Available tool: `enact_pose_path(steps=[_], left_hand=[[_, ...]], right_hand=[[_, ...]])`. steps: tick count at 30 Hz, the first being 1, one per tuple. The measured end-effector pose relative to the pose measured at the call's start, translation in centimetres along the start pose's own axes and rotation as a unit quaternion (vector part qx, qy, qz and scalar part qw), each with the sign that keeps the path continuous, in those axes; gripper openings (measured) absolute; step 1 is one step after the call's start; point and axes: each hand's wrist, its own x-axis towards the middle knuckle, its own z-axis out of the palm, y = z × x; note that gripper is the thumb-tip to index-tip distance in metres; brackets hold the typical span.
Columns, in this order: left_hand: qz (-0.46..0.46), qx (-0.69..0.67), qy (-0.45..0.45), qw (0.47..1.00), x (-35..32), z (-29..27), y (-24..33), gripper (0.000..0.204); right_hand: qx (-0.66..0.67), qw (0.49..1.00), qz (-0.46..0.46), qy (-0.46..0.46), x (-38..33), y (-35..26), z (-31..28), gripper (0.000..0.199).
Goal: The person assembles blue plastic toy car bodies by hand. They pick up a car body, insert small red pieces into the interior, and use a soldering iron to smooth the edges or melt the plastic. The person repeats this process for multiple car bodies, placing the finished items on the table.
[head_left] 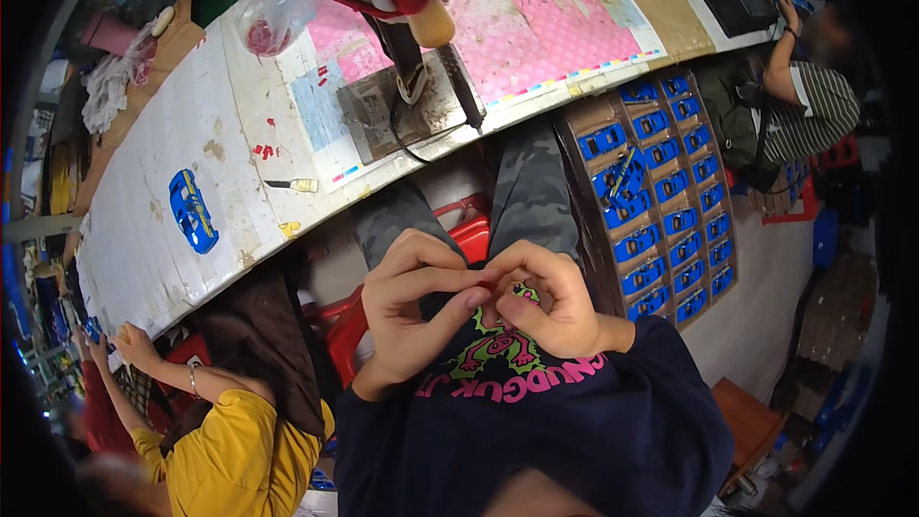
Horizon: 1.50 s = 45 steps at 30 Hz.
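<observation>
My left hand and my right hand meet in front of my chest, above my lap. The fingertips of both are pinched together and touch each other. Whatever they hold, if anything, is hidden or too small to make out. Away from the hands, on the white-covered table to the left, lies a blue toy car with a yellow stripe. Several small red pieces are scattered on the same table, near a small tool with a pale handle.
A machine wrapped at the top in red cloth stands on the table ahead. To my right, a tray holds rows of blue toy cars. A person in a yellow shirt works at left, another in a striped shirt at far right.
</observation>
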Motion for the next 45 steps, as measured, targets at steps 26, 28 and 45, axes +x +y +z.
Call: enact_pose_path(steps=[26, 28, 45], left_hand=[[0.058, 0.113, -0.01, 0.992, -0.5, 0.1, 1.5, 0.021], [0.047, 0.106, -0.034, 0.993, -0.9, -0.3, 1.4, 0.023], [-0.084, 0.035, 0.303, 0.949, -4.0, -10.5, -3.0, 0.017]], right_hand=[[-0.026, 1.0, -0.009, -0.002, -0.4, 0.2, 0.2, 0.009], [-0.016, 1.0, 0.003, -0.011, -0.1, 0.6, 0.5, 0.009], [-0.45, 0.837, -0.3, 0.083, 14.5, 12.5, 9.6, 0.016]])
